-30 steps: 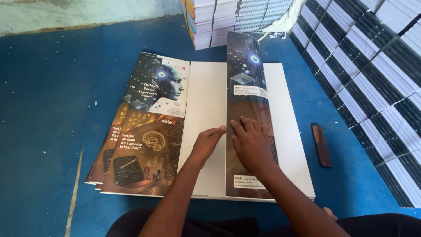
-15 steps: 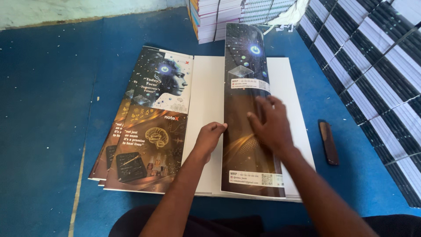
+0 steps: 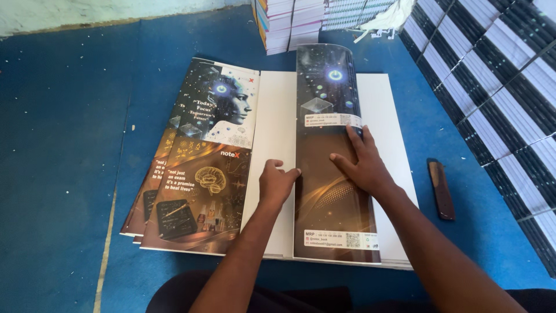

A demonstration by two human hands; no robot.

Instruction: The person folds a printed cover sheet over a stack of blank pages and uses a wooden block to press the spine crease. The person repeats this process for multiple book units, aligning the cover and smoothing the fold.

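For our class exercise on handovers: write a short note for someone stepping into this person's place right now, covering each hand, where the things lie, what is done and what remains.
Left hand: fingertips on the fold edge of the printed cover sheet.
Right hand: flat, open, pressing the folded dark flap.
The sheet lies on white sheets; folded covers lie to the left, a dark creasing tool to the right on the blue floor.
Done: flap folded over.
Left: crease apparently not fully pressed.
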